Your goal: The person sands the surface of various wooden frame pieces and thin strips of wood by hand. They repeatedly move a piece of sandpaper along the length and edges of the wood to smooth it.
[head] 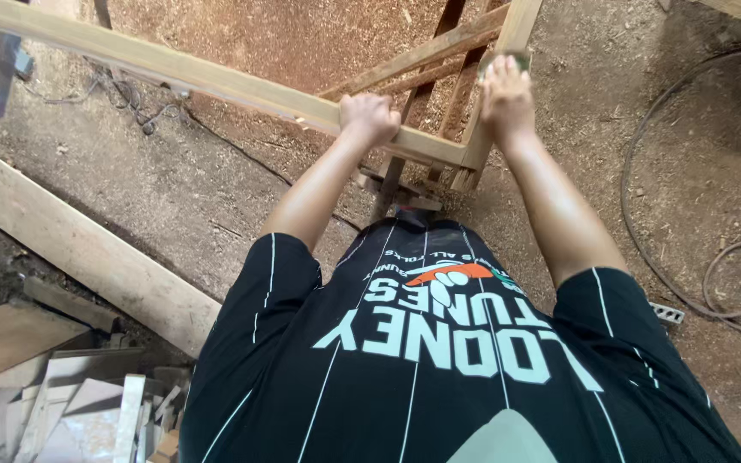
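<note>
A bare wooden frame (216, 79) with rails and cross slats stands on the sawdust floor in front of me. My left hand (369, 117) is closed around its long near rail, close to the corner joint. My right hand (506, 93) presses a small greyish sanding pad (508, 58) flat against the upright corner post (518, 21). Most of the pad is hidden under my fingers. My black striped shirt fills the lower part of the view.
A long pale plank (87, 253) lies on the floor at left. Offcuts and boards (62, 394) are piled at the lower left. A grey cable (735, 283) loops across the floor at right. Reddish sawdust (302, 43) covers the ground beneath the frame.
</note>
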